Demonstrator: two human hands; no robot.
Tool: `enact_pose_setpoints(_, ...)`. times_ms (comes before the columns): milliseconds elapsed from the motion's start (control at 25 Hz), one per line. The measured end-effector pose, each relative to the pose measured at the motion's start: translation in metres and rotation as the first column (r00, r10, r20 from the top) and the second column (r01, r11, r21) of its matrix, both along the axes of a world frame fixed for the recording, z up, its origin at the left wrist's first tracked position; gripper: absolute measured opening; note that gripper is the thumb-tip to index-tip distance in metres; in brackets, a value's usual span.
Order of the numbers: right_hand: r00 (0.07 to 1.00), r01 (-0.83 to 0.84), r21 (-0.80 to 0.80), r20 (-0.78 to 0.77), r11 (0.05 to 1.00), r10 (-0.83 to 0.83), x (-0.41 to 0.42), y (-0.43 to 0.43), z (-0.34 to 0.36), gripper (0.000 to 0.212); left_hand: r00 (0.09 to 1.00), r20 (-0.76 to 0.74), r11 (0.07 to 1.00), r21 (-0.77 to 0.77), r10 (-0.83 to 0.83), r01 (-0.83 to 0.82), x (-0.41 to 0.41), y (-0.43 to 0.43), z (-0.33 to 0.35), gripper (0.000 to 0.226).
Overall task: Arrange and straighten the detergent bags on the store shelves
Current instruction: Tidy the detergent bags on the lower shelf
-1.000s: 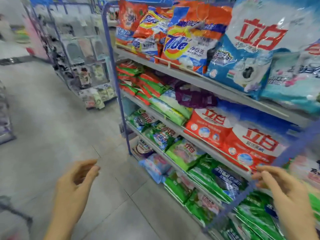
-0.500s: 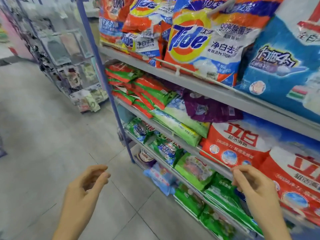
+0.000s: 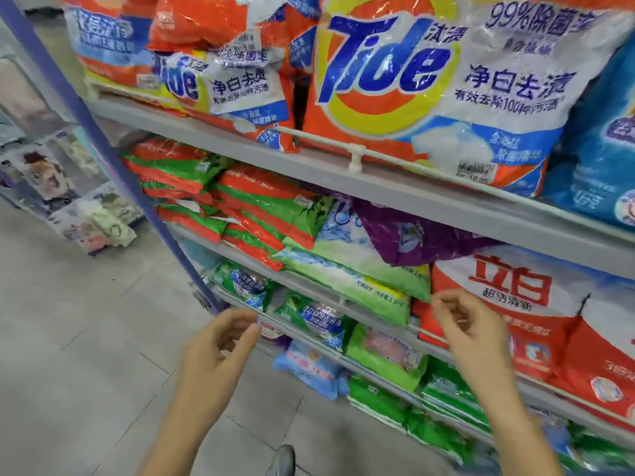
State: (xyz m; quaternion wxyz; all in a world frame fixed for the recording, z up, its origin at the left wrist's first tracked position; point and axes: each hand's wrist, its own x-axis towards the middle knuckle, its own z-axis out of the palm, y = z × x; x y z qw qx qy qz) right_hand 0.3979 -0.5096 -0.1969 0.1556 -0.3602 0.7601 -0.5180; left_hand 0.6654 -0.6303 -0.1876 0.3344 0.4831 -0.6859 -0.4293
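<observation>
You face a grey metal shelf unit [image 3: 395,194] that runs from far left to near right, stacked with detergent bags. Both your hands are raised in front of its middle tier.

Your left hand [image 3: 223,341] hangs out over the floor, fingers loosely curled and holding nothing, well apart from the middle tier's bags.

Your right hand [image 3: 467,324] is also slack and empty, its fingertips [image 3: 441,300] up against the lower left corner of a red and white plastic detergent bag [image 3: 508,297]. Whether they touch it cannot be told.

Just left of those fingertips lies a pale green and white plastic detergent bag [image 3: 357,280]. It is flat on the tier, its long axis follows the shelf, and its front edge sags over the lip. A crumpled purple plastic bag [image 3: 412,235] slumps across the top of it, tilted and out of line.

So the untidy pair sits ahead of you, between your hands but much closer to the right one. Your right hand looks best placed to lift the purple bag. Your left hand would need to reach forward and rightward to square up the green bag's far end.
</observation>
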Motion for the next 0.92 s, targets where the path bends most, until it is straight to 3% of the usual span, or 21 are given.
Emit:
enact_pose_setpoints(80, 0.988, 0.085, 0.054, -0.13, 0.995, -0.078, 0.006, -0.034, -0.006, 0.007, 0.992, 0.053, 0.992, -0.047, -0.113, 0.116, -0.004, -0.032, 0.003, 0.007)
enact_pose_setpoints(160, 0.95, 0.141, 0.152, -0.299, 0.978, -0.09, 0.008, -0.07, -0.012, 0.039, 0.976, 0.086, 0.974, -0.092, -0.2, 0.207, -0.004, -0.062, 0.009, 0.011)
enact_pose_setpoints(240, 0.909, 0.228, 0.223, -0.397, 0.948, -0.126, 0.011, -0.101, -0.018, 0.057, 0.957, 0.115, 0.956, -0.1, -0.265, 0.277, -0.002, -0.089, 0.012, 0.013)
enact_pose_setpoints(400, 0.775, 0.391, 0.154, -0.586, 0.907, -0.235, 0.011, -0.128, -0.032, 0.046, 0.926, 0.109, 0.924, -0.091, -0.362, 0.372, -0.002, -0.124, 0.01, 0.018)
enact_pose_setpoints(560, 0.771, 0.468, 0.069, -0.519, 0.881, -0.369, 0.002, -0.13, -0.013, 0.028, 0.873, 0.087, 0.873, -0.055, -0.479, 0.485, -0.017, -0.14, 0.006, 0.018)
enact_pose_setpoints(640, 0.768, 0.485, 0.026, -0.49, 0.874, -0.412, 0.002, -0.122, 0.001, 0.027, 0.872, -0.052, 0.866, 0.107, -0.487, 0.489, -0.031, -0.138, 0.005, 0.015)
enact_pose_setpoints(680, 0.774, 0.474, -0.018, -0.469, 0.88, -0.426, 0.008, -0.116, 0.007, 0.026, 0.867, -0.187, 0.823, 0.273, -0.463, 0.498, -0.04, -0.133, 0.005, 0.017)
enact_pose_setpoints(760, 0.825, 0.413, -0.106, -0.377, 0.905, -0.421, 0.026, -0.102, 0.017, 0.027, 0.806, -0.504, 0.531, 0.611, -0.311, 0.587, -0.065, -0.12, 0.003, 0.04)
enact_pose_setpoints(840, 0.896, 0.322, -0.12, -0.281, 0.939, -0.344, 0.05, -0.088, 0.019, 0.035, 0.775, -0.61, 0.252, 0.734, -0.165, 0.631, -0.095, -0.107, -0.004, 0.059)
enact_pose_setpoints(920, 0.944, 0.227, -0.076, -0.226, 0.971, -0.238, 0.069, -0.076, 0.014, 0.042, 0.759, -0.641, 0.112, 0.751, -0.117, 0.651, -0.123, -0.095, -0.005, 0.058)
